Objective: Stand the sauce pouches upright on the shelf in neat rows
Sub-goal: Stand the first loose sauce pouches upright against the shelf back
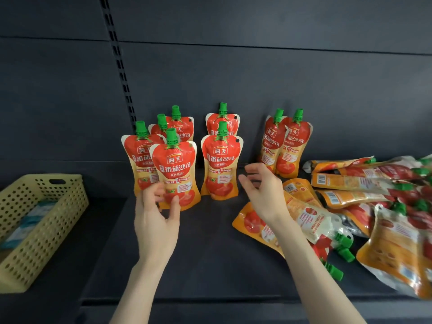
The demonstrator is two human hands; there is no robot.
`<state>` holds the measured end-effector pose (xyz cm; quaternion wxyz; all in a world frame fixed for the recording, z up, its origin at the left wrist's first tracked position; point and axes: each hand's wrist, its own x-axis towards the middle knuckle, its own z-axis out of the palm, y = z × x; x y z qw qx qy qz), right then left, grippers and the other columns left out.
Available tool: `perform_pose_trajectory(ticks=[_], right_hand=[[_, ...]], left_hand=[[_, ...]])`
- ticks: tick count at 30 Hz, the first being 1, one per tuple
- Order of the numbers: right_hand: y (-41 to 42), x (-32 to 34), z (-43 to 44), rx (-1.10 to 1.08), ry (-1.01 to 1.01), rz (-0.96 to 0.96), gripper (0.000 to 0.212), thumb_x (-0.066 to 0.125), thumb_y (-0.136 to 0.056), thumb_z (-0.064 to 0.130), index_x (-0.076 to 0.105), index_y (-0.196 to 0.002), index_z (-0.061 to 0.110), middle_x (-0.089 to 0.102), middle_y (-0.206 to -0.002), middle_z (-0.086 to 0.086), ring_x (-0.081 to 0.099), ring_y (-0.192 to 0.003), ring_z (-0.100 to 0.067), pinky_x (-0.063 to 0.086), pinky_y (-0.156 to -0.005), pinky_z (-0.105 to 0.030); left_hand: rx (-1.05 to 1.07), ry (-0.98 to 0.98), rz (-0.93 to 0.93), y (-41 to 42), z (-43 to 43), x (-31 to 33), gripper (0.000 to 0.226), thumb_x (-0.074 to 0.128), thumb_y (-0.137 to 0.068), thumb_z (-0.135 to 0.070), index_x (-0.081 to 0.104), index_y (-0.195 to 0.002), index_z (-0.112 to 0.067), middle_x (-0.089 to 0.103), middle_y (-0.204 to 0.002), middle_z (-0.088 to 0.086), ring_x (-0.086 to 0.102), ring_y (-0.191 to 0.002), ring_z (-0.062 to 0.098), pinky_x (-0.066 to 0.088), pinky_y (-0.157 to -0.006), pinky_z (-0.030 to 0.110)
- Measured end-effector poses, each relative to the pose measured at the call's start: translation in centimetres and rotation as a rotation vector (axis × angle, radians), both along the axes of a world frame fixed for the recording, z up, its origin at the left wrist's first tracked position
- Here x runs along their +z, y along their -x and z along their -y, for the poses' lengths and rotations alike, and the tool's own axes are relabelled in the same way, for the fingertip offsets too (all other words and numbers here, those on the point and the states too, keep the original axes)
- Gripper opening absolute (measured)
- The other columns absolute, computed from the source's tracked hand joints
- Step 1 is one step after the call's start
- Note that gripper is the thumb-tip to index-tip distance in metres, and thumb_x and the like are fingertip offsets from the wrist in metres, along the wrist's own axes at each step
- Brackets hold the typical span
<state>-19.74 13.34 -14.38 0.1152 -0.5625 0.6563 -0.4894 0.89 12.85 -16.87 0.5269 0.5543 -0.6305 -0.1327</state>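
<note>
Several red-and-orange sauce pouches with green caps stand upright on the dark shelf (pixel 210 265). The nearest one (pixel 176 169) stands at the front of the left row, and my left hand (pixel 155 213) holds its lower part between thumb and fingers. A second row starts with an upright pouch (pixel 221 164) in the middle. Two more upright pouches (pixel 284 141) lean together further right. My right hand (pixel 261 190) hovers open, fingers relaxed and empty, between the middle pouch and a heap of pouches lying flat (pixel 364 197). One flat pouch (pixel 254 225) lies under my right wrist.
A yellow perforated plastic basket (pixel 39 220) with pale packets inside sits on the left section. A slotted upright rail (pixel 119 64) runs up the dark back panel. Bare shelf lies in front of the upright rows.
</note>
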Motion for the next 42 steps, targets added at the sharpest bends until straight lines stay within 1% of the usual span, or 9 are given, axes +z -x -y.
perform_pose_trajectory(ticks=[5,9,15,20,26,33,36,39,42], right_hand=[[4.1,1.1,-0.9,-0.092,0.042,-0.023,0.018,0.057,-0.092,0.020,0.062,-0.107,0.012,0.066,-0.100,0.001,0.060,-0.090,-0.009,0.047,-0.074,-0.015],[8.1,1.7,-0.7,-0.135,0.040,0.011,0.017,0.056,-0.093,0.022,0.062,-0.106,0.013,0.064,-0.099,0.004,0.058,-0.088,-0.007,0.041,-0.068,-0.008],[13.9,2.0,1.1,-0.126,0.070,0.063,0.023,0.059,-0.091,0.025,0.056,-0.110,0.012,0.056,-0.111,-0.002,0.057,-0.094,-0.013,0.044,-0.073,-0.015],[16.7,2.2,3.6,-0.014,0.018,0.144,0.043,0.063,-0.088,0.032,0.045,-0.122,0.013,0.053,-0.117,0.002,0.054,-0.101,-0.011,0.047,-0.083,-0.022],[17.6,1.7,5.8,0.136,-0.079,0.295,0.026,0.060,-0.090,0.029,0.045,-0.109,0.018,0.056,-0.099,0.009,0.057,-0.091,-0.006,0.048,-0.076,-0.020],[18.9,1.6,6.9,0.220,-0.096,0.376,0.019,0.053,-0.095,0.021,0.053,-0.112,0.014,0.065,-0.110,0.000,0.063,-0.103,-0.016,0.055,-0.082,-0.029],[18.7,1.7,6.9,0.182,-0.141,0.365,0.030,0.057,-0.092,0.024,0.048,-0.119,0.013,0.061,-0.120,-0.003,0.060,-0.111,-0.019,0.051,-0.083,-0.025],[18.4,1.6,6.9,0.135,-0.159,0.180,0.049,0.068,-0.084,0.019,0.046,-0.128,0.012,0.060,-0.123,-0.003,0.057,-0.112,-0.017,0.048,-0.091,-0.030],[18.3,1.6,7.1,0.067,-0.116,0.127,0.047,0.069,-0.083,0.015,0.049,-0.126,0.010,0.062,-0.122,-0.006,0.059,-0.113,-0.022,0.048,-0.096,-0.037]], left_hand=[[-0.266,0.053,-0.059,4.8,-0.8,1.3,0.017,0.065,-0.083,-0.008,0.060,-0.097,-0.016,0.061,-0.088,-0.010,0.060,-0.084,0.003,0.046,-0.067,0.008],[-0.415,0.003,-0.089,10.7,-0.3,1.9,0.014,0.062,-0.087,-0.013,0.060,-0.100,-0.018,0.063,-0.093,-0.004,0.060,-0.086,0.002,0.046,-0.070,0.009],[-0.400,-0.158,-0.211,18.5,3.2,2.8,0.039,0.058,-0.089,-0.029,0.049,-0.124,-0.015,0.056,-0.119,-0.002,0.055,-0.103,0.005,0.045,-0.071,0.006],[-0.448,-0.343,-0.359,21.4,6.7,3.3,0.055,0.049,-0.092,-0.043,0.032,-0.139,-0.021,0.042,-0.140,-0.004,0.041,-0.126,0.007,0.033,-0.099,0.022],[-0.611,-0.479,-0.465,22.3,8.3,3.4,0.050,0.050,-0.091,-0.042,0.038,-0.137,-0.027,0.047,-0.126,-0.017,0.042,-0.116,-0.002,0.033,-0.086,0.011],[-0.395,-0.361,-0.406,23.2,9.3,3.1,0.035,0.067,-0.083,-0.031,0.050,-0.112,-0.020,0.056,-0.111,-0.008,0.054,-0.091,-0.003,0.041,-0.064,0.008],[-0.316,-0.260,-0.350,23.3,9.3,2.5,0.035,0.067,-0.084,-0.029,0.046,-0.109,-0.018,0.055,-0.113,-0.004,0.053,-0.095,0.002,0.040,-0.067,0.010],[-0.364,-0.232,-0.321,23.0,9.3,2.3,0.041,0.067,-0.084,-0.016,0.042,-0.116,-0.014,0.054,-0.116,-0.003,0.052,-0.103,0.005,0.043,-0.076,0.013],[-0.304,-0.195,-0.293,22.6,9.6,2.0,0.043,0.066,-0.085,-0.013,0.040,-0.119,-0.014,0.055,-0.120,-0.001,0.051,-0.109,0.009,0.043,-0.080,0.016]])
